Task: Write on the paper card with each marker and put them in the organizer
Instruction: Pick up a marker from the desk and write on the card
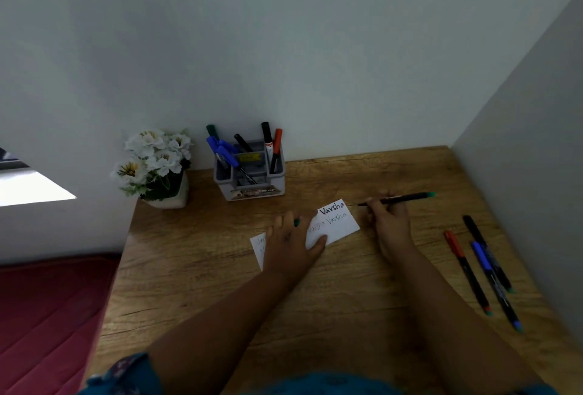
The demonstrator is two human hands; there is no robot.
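A white paper card [339,225] with handwritten words lies on the wooden desk [315,293]. My left hand [291,241] presses flat on the card's left part and hides its middle; a small green cap [297,222] shows between the fingers. My right hand [389,221] grips a thin black marker [400,198] with a green end, its tip just off the card's right edge. The grey organizer [250,173] stands behind the card with several markers and pens upright in it.
Three more markers lie on the desk at the right: a red-capped one [467,270], a blue-capped one [495,284] and a black one [485,251]. A pot of white flowers [154,166] stands left of the organizer. Walls close the back and right; a red mattress [47,315] lies left.
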